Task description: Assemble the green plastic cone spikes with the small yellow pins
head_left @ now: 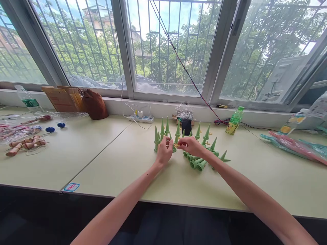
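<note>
My left hand [165,149] is closed, with its fingers around a green plastic watering spike, mostly hidden by the hand. My right hand [192,145] pinches a small yellow valve piece [176,145] between thumb and fingers, close beside the left fingertips. Behind and around the hands, several green spikes [162,128] stand with their points up, some with yellow pieces [207,143] sticking out at the side. Below and right of my right hand, several more green spikes [201,165] lie on their sides with open round ends toward me.
On the table [114,170] behind the spikes are a black phone [186,126] and a power strip [141,118]. A green-capped bottle [235,120] and plastic bags [296,148] are at right. At left are a brown pouch [94,104], blue balls [50,129] and wooden pieces [27,143].
</note>
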Motion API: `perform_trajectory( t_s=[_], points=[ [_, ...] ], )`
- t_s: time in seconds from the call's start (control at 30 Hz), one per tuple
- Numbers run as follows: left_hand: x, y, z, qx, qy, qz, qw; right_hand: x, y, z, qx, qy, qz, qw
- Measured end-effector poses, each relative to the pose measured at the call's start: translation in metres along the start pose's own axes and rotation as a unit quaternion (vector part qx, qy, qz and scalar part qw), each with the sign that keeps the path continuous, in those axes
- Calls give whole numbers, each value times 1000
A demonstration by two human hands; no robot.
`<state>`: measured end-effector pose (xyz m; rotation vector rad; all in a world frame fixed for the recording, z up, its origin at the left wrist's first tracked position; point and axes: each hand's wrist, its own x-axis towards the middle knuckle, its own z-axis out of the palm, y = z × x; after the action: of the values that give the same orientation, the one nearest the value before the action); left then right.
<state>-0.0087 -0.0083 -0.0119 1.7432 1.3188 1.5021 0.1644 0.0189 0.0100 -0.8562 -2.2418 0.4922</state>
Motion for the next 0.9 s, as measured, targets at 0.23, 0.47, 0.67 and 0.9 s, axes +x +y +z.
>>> perform_trajectory(
  t_s=[0.23,0.47,0.67,0.9],
  points=[
    [1,-7,1,2,-4,14,1000,-5,8,7,-28,39,-43,998],
    [1,-7,3,31,-24,35,999,-18,9,14,-35,66,-49,996],
    [3,-6,1,24,-29,34,999,-20,6,20,-45,84,-43,995],
    [2,-5,2,21,-40,37,998,-21,6,20,-52,95,-26,994]
  ],
)
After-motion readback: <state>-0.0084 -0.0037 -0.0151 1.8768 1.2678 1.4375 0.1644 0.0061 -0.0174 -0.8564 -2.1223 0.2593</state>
